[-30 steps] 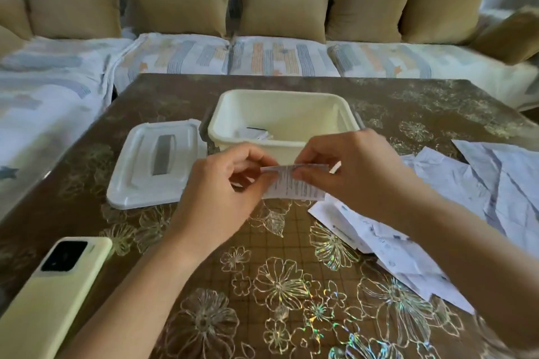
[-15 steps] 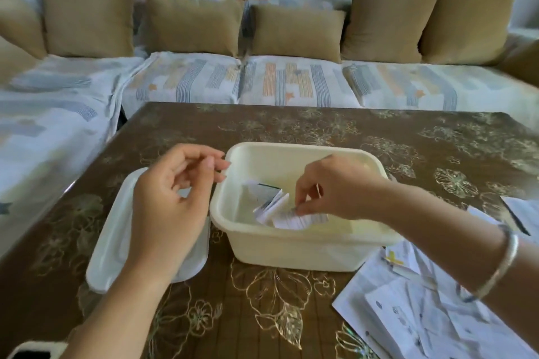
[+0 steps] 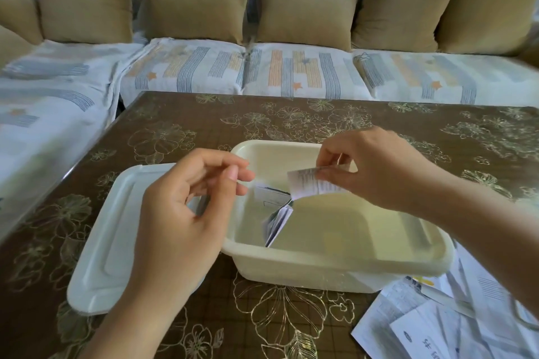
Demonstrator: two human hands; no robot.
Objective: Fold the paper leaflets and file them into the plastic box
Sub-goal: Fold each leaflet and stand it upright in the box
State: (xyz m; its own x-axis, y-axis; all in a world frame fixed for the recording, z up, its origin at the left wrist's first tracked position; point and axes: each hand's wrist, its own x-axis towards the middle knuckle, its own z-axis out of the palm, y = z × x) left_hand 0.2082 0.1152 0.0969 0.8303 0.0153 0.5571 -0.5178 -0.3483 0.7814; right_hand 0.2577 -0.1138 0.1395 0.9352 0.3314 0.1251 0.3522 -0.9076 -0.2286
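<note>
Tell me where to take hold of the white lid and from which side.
Grip the lid by the rim of its left long edge, coming from the left. It lies flat on the table, so only the rim offers a lip, and the box crowds its right side.

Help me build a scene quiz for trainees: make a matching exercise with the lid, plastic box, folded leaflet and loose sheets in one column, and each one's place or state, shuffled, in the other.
1 lid
2 plastic box
3 folded leaflet
4 loose sheets

A pinched in the right hand, above the box
B spread on the table, right of the box
C flat on the table, left of the box
D open, a few folded papers inside

Pairs: 1-C, 2-D, 3-A, 4-B
</note>
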